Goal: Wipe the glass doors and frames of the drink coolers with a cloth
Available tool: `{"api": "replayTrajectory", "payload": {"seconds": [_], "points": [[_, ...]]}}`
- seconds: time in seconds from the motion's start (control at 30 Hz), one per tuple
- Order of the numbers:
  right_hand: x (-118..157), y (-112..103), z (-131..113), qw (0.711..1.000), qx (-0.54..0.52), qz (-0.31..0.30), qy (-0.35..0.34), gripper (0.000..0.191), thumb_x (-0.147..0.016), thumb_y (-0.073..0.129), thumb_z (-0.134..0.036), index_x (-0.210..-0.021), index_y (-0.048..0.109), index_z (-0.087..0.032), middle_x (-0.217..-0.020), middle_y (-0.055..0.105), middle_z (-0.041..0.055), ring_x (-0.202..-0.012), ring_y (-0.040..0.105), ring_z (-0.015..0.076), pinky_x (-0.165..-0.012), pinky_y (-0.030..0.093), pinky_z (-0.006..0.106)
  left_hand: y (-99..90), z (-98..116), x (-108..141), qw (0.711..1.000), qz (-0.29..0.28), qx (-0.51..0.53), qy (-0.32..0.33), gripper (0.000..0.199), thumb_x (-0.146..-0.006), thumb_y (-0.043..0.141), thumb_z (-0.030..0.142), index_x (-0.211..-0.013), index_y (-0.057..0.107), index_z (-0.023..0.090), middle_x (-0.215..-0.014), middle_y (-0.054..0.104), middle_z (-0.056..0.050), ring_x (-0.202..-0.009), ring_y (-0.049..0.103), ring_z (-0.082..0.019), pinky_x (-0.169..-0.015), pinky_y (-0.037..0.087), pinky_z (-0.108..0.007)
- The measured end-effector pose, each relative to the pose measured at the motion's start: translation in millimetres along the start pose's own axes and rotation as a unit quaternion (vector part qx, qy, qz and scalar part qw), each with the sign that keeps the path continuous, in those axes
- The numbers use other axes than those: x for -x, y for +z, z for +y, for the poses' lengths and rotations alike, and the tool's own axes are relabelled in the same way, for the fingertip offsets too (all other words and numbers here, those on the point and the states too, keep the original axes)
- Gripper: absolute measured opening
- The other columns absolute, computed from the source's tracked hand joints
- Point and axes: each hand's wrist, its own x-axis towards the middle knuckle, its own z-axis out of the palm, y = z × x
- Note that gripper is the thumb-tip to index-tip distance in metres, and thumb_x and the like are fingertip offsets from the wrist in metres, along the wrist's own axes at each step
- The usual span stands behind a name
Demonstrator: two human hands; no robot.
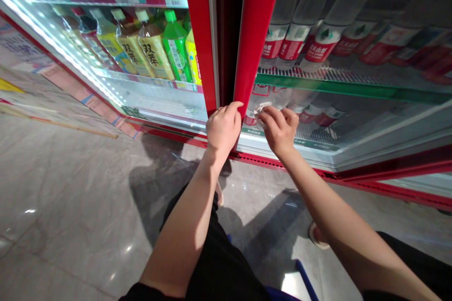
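My left hand (224, 127) is at the gap between two red-framed drinks fridges, its fingers curled over the red door frame (256, 23), with one finger stretched toward the right-hand glass. In my right hand (280, 128) is a crumpled white tissue (262, 107), pinched close to the glass door (314, 108) of the right fridge. I cannot tell whether the tissue presses on the glass. Behind that glass, water bottles (321, 44) with red and white labels stand on a shelf with a green edge (353, 88).
The lit left fridge holds several drink bottles (155, 49) above a lower shelf (169, 103). Stacked cartons (52, 89) stand at the far left. Below me are grey floor tiles (70, 197), my dark-trousered legs, and a blue bar (306, 278), perhaps part of a stool.
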Motion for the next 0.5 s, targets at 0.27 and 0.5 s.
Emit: {"api": "replayTrajectory", "payload": {"seconds": [0.27, 0.5], "points": [[21, 19, -8, 0.981, -0.063, -0.132, -0.124, 0.026, -0.113, 0.06, -0.026, -0.113, 0.086, -0.031, -0.132, 0.085, -0.0009, -0.109, 0.069, 0.0243, -0.079, 0.049, 0.038, 6.5, -9, 1, 0.999, -0.036, 0.0, -0.018, 0.036, -0.109, 0.052, 0.009, -0.129, 0.078, 0.023, -0.114, 0.087, -0.007, -0.107, 0.082, -0.02, -0.1, 0.062, -0.032], [24, 13, -1, 0.994, -0.078, -0.076, 0.013, 0.031, -0.113, 0.059, -0.024, -0.127, 0.084, -0.035, -0.139, 0.082, 0.0011, -0.115, 0.067, 0.0266, -0.097, 0.056, 0.042, 5.4, -9, 0, 0.999, -0.047, -0.01, -0.017, 0.036, -0.109, 0.053, 0.01, -0.13, 0.079, 0.024, -0.113, 0.087, -0.007, -0.107, 0.082, -0.022, -0.1, 0.062, -0.035]]}}
